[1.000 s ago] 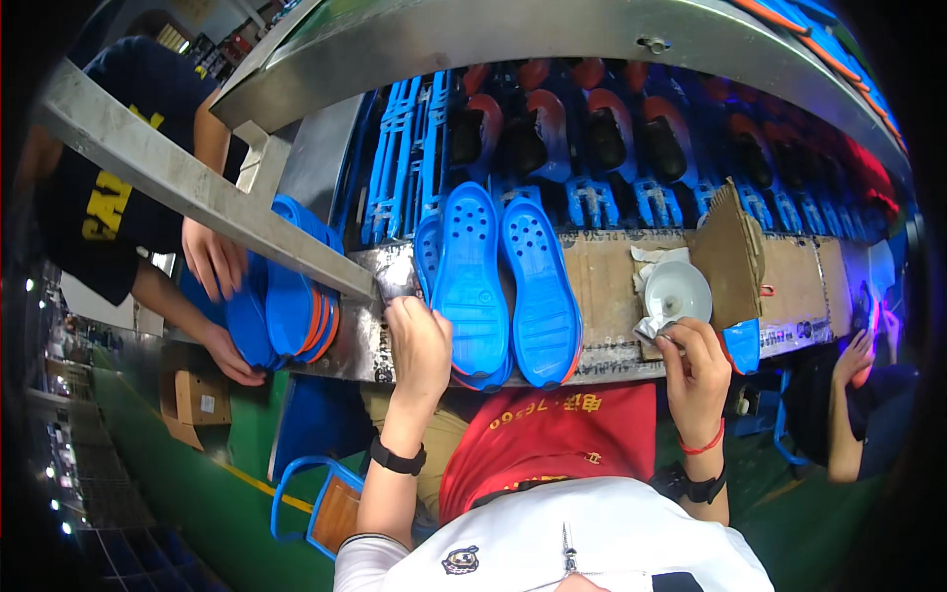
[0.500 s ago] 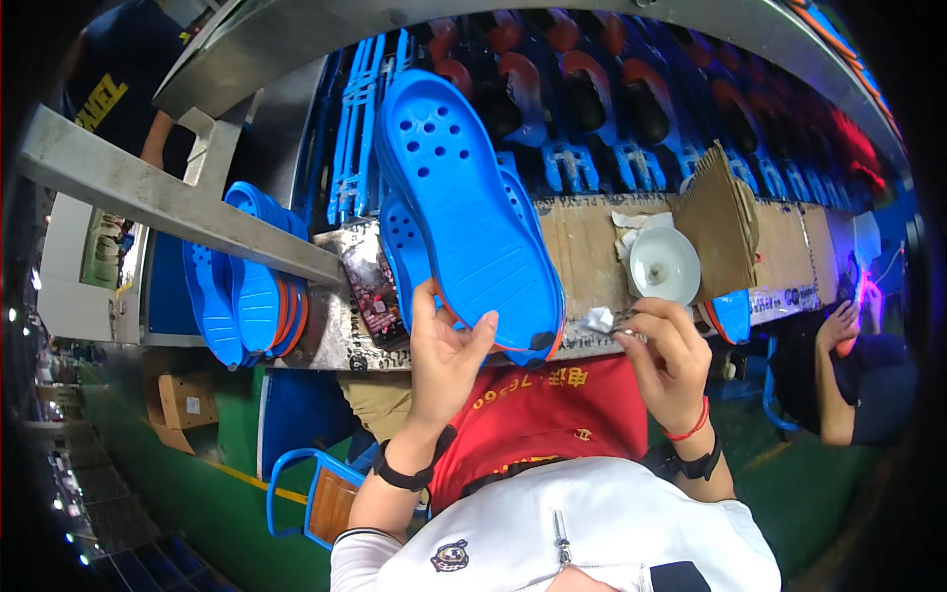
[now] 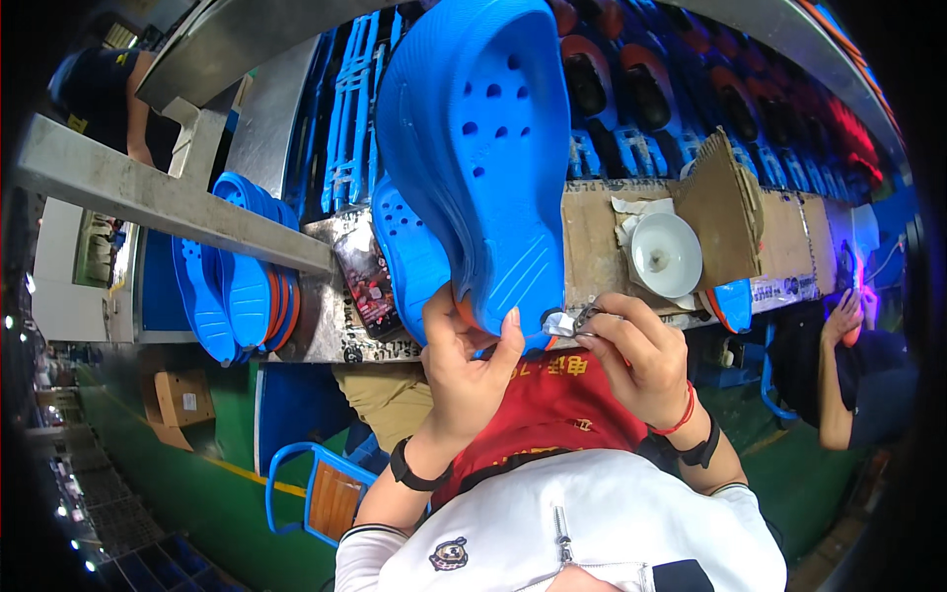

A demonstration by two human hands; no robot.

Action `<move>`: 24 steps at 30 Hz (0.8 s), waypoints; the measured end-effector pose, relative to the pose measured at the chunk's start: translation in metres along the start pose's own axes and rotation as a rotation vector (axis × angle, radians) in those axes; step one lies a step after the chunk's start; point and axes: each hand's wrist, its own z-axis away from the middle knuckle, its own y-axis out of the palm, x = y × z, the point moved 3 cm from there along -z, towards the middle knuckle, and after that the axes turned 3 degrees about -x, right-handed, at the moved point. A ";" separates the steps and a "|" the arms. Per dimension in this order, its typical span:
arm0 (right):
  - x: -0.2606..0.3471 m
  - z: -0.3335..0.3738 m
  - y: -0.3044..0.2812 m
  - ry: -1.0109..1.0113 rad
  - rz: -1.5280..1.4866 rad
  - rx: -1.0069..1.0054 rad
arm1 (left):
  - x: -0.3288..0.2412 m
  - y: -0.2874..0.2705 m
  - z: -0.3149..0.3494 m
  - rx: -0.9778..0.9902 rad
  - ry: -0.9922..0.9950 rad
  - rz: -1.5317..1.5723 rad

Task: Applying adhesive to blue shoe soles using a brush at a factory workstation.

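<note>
My left hand (image 3: 459, 365) is closed on the heel end of a blue shoe sole (image 3: 523, 207), thumb at the near rim. The sole is raised and tilted, its holed toe part toward the far side. My right hand (image 3: 641, 360) pinches a small metal clip-like tool (image 3: 586, 316) with a white wad (image 3: 558, 325) at its tip. The wad is at the sole's heel, by a dark spot on its edge; whether it touches I cannot tell. Beneath lies another blue sole (image 3: 404, 237), partly hidden.
A white bowl (image 3: 683, 264) stands on the cardboard-covered bench (image 3: 597, 232) beside an upright cardboard flap (image 3: 725, 212). Stacked soles (image 3: 247, 296) and a metal bar (image 3: 178, 202) are at left. Behind are rows of shoe parts (image 3: 646, 99). A co-worker's hand (image 3: 843, 318) shows at right.
The held sole has risen closer and tilted onto its side. My right hand has moved left, bringing the white wad from beside the sole to its heel edge.
</note>
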 end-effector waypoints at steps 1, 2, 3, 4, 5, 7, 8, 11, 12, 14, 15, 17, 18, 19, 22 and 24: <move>-0.001 0.000 0.001 0.028 -0.052 0.007 | 0.001 0.000 0.001 -0.003 0.009 -0.010; 0.000 0.000 0.001 0.028 -0.053 0.010 | 0.001 -0.001 0.001 -0.005 0.006 -0.010; 0.000 0.000 -0.001 0.040 -0.061 -0.002 | 0.001 0.000 0.001 0.000 0.010 -0.011; 0.000 -0.001 -0.003 0.051 -0.068 -0.014 | 0.001 0.000 0.001 0.006 0.015 -0.013; 0.000 0.000 -0.004 0.050 -0.069 -0.016 | 0.000 0.001 0.002 0.006 0.016 -0.013; -0.004 -0.001 -0.005 0.106 -0.047 -0.033 | 0.000 0.000 0.002 0.000 0.029 -0.021; -0.005 -0.002 -0.004 0.107 -0.054 -0.021 | 0.000 0.001 0.002 0.000 0.029 -0.022; -0.005 -0.004 0.001 0.077 -0.003 -0.012 | -0.001 0.002 -0.002 -0.024 0.028 0.011; -0.005 -0.004 0.002 0.076 -0.002 -0.013 | 0.000 0.002 -0.001 -0.023 0.030 0.002; -0.005 -0.005 0.002 0.040 0.083 -0.030 | 0.001 0.001 -0.003 -0.021 0.037 -0.005; -0.005 -0.004 0.001 0.038 0.089 -0.036 | 0.001 0.002 -0.003 -0.009 0.040 -0.015; -0.005 -0.004 -0.003 0.052 0.167 -0.048 | 0.000 0.005 -0.003 0.010 0.057 -0.018; -0.004 -0.003 -0.007 0.048 0.181 -0.054 | -0.002 0.008 -0.001 0.005 0.046 -0.019; -0.002 -0.004 -0.011 0.033 0.198 -0.069 | -0.004 0.009 -0.003 -0.002 0.048 -0.018; -0.002 0.003 -0.023 0.060 0.244 -0.154 | -0.007 0.011 0.000 0.027 -0.003 -0.008; -0.009 0.007 -0.037 0.111 0.226 -0.258 | -0.018 0.016 -0.015 0.036 0.040 0.038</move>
